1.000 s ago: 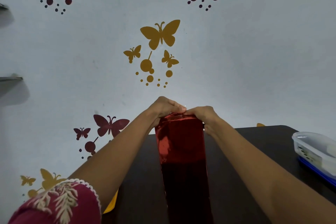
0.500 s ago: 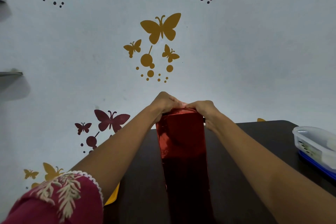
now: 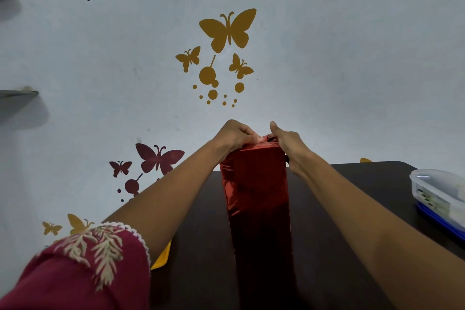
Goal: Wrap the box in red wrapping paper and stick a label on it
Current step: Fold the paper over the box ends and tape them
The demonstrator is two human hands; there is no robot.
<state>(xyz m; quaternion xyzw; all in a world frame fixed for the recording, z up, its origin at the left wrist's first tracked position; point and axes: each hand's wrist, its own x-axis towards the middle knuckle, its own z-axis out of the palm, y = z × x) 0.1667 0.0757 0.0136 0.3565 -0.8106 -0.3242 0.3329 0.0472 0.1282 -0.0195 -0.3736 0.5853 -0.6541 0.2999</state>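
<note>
Box (image 3: 254,171) in red wrapping paper (image 3: 256,209) stands upright on the dark worktop (image 3: 196,221) at 6 o'clock; the left hand (image 3: 234,134) pinches paper at its top edge, the right hand (image 3: 289,145) grips its top corner.

- A long box (image 3: 254,178) covered in shiny red foil wrapping paper (image 3: 261,229) rests on the dark counter (image 3: 196,221).
- The left hand (image 3: 235,136) pinches the paper at the box's far end.
- The right hand (image 3: 289,145) grips that end's right side, thumb raised.
- A clear plastic container (image 3: 437,194) sits at the counter's right edge.
</note>
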